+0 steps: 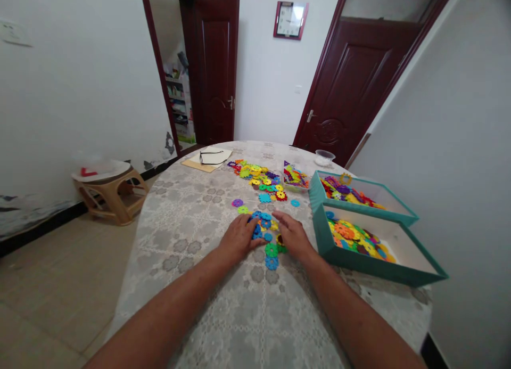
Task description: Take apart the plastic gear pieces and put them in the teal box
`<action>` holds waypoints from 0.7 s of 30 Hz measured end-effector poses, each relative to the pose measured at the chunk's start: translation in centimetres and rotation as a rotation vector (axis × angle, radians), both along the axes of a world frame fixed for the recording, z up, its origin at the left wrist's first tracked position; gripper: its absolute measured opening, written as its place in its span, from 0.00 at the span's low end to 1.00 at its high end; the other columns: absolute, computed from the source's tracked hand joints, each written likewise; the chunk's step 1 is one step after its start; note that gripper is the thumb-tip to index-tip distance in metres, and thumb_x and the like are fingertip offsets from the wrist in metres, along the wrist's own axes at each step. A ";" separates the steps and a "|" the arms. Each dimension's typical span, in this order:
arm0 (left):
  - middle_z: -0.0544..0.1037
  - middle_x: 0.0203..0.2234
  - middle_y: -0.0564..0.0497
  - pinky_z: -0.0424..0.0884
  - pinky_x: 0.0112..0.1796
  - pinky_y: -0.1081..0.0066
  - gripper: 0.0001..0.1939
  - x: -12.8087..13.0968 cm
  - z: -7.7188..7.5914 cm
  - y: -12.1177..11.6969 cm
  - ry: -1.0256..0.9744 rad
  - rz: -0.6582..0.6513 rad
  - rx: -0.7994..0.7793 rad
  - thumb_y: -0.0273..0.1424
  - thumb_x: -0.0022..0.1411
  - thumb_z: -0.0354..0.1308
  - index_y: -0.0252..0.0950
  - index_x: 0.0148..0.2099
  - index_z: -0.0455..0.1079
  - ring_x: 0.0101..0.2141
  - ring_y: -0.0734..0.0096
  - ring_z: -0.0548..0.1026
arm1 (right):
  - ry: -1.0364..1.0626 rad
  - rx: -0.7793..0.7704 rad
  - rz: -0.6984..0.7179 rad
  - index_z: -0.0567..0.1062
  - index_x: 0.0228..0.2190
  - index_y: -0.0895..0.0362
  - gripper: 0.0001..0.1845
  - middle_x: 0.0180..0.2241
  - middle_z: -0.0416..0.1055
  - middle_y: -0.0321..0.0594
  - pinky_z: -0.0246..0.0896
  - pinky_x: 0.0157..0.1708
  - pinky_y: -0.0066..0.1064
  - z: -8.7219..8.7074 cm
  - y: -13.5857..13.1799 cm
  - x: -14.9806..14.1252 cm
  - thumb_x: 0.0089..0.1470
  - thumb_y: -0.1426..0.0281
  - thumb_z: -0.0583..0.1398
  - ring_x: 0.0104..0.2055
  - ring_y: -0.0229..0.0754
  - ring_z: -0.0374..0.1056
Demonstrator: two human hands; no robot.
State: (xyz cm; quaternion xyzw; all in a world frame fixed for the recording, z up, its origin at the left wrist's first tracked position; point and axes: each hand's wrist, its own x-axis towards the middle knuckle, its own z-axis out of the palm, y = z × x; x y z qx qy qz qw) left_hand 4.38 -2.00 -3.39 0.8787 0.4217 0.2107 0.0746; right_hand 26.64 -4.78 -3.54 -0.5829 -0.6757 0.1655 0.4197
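In the middle of the table, a cluster of blue snowflake-shaped plastic discs (pixel 262 220) lies between my two hands. My left hand (pixel 240 236) rests at the cluster's left side, its fingers over the edge and its thumb spread apart beneath. My right hand (pixel 294 236) is at the right, fingers stretched towards the blue discs, beside some yellow and dark pieces partly hidden under it. Nearer to me lie a green disc (pixel 271 250) and a blue disc (pixel 272 263). Just beyond my left hand are a purple disc (pixel 238 203) and a lime disc (pixel 242 210).
Farther out lies a mixed pile of discs (pixel 255 172) next to a clear container (pixel 297 187) of colourful pieces. Two teal boxes (pixel 375 273) with more pieces stand at the right. Glasses (pixel 212 157) rest on papers (pixel 195 164); a clear bowl (pixel 324 157) sits at the back.
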 end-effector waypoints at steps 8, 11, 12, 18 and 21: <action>0.65 0.67 0.33 0.53 0.67 0.39 0.47 -0.5 0.6 -1.4 -0.012 -0.004 -0.005 0.57 0.56 0.68 0.38 0.69 0.62 0.68 0.39 0.60 | -0.358 0.002 -0.408 0.71 0.61 0.66 0.27 0.64 0.64 0.68 0.47 0.67 0.68 -1.9 -1.4 0.3 0.65 0.67 0.55 0.70 0.68 0.55; 0.58 0.71 0.32 0.45 0.68 0.35 0.62 0.3 0.8 -3.4 0.075 -0.044 -0.023 0.65 0.45 0.69 0.37 0.73 0.57 0.71 0.34 0.52 | -0.306 0.038 -0.184 0.70 0.62 0.61 0.26 0.63 0.67 0.60 0.49 0.69 0.63 -1.7 -1.6 -0.8 0.67 0.67 0.53 0.69 0.60 0.58; 0.57 0.72 0.32 0.43 0.68 0.35 0.64 0.6 0.8 -3.9 0.095 -0.060 -0.024 0.66 0.43 0.68 0.37 0.73 0.57 0.72 0.33 0.51 | -0.271 0.048 -0.079 0.69 0.63 0.59 0.26 0.64 0.67 0.56 0.50 0.69 0.59 -1.4 -1.7 -1.3 0.68 0.67 0.52 0.69 0.56 0.59; 0.61 0.71 0.32 0.42 0.69 0.37 0.49 1.4 0.0 -3.9 0.094 0.047 0.086 0.58 0.61 0.62 0.33 0.73 0.58 0.72 0.37 0.53 | 0.080 -0.020 0.320 0.68 0.65 0.49 0.26 0.67 0.66 0.41 0.54 0.71 0.47 1.6 -2.7 -3.3 0.69 0.67 0.52 0.69 0.45 0.61; 0.63 0.70 0.35 0.44 0.69 0.37 0.40 0.9 0.3 -2.9 0.100 0.114 0.138 0.52 0.65 0.61 0.35 0.71 0.61 0.71 0.39 0.55 | 0.184 0.008 0.242 0.73 0.60 0.47 0.22 0.61 0.72 0.40 0.60 0.67 0.46 2.1 -2.7 -2.8 0.68 0.67 0.53 0.64 0.45 0.67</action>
